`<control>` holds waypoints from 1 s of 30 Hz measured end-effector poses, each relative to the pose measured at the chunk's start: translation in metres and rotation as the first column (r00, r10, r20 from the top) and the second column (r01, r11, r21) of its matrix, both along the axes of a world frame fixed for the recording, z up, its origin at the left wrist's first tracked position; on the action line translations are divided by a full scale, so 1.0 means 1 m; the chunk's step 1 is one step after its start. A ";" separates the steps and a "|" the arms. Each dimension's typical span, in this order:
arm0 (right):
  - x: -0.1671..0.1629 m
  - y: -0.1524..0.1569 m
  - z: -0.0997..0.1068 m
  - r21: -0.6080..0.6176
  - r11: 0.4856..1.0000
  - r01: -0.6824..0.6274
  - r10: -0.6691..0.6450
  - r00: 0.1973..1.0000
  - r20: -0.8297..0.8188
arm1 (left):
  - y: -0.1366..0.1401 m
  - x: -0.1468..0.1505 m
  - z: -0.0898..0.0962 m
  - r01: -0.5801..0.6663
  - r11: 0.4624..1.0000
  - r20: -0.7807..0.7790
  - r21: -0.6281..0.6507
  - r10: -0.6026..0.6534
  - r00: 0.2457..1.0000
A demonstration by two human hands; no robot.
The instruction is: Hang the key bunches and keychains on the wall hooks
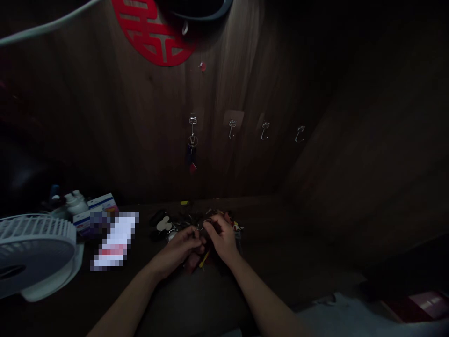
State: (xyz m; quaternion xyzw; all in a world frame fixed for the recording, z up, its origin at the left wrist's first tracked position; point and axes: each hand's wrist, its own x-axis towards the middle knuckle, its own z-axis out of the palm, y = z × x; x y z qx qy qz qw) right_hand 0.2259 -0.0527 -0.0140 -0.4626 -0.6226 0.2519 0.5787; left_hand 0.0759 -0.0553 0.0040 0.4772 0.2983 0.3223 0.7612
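- At 6 o'clock, the left hand [182, 245] and right hand [224, 236] nearly meet above a dark tabletop [199, 304].
- Both hands' fingers are pinched narrow, apparently on a thin key ring [200, 229] between them; dim light hides the exact grip.
- Around them lies a jumbled pile of keys and fobs [185, 219], with a reddish tag [192, 264] and yellow strip [204, 259] just below the fingers.
- The ring looks light, stiff and smooth, probably slippery; its bare rim, away from anything threaded on it, seems the best hold.
- At 10 o'clock, near centre, a keychain [192, 154] hangs from a wall hook [192, 120].
- Toward 8 o'clock stands a white fan [38, 229].
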 end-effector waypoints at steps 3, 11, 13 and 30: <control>0.000 0.001 0.003 -0.039 0.998 0.040 -0.044 0.992 -0.122 | -0.001 -0.001 0.003 -0.031 0.999 0.022 -0.025 0.032 0.999; 0.003 0.008 0.005 -0.117 0.990 0.074 -0.111 0.929 -0.354 | 0.003 -0.004 -0.002 -0.008 0.996 0.108 -0.086 0.017 0.994; 0.004 0.010 0.005 -0.128 0.989 0.072 -0.115 0.923 -0.367 | 0.004 -0.004 -0.002 -0.009 0.996 0.110 -0.086 0.019 0.994; 0.004 0.008 0.006 -0.131 0.990 0.055 -0.098 0.932 -0.348 | 0.001 -0.003 0.004 -0.084 0.987 0.155 -0.134 0.105 0.982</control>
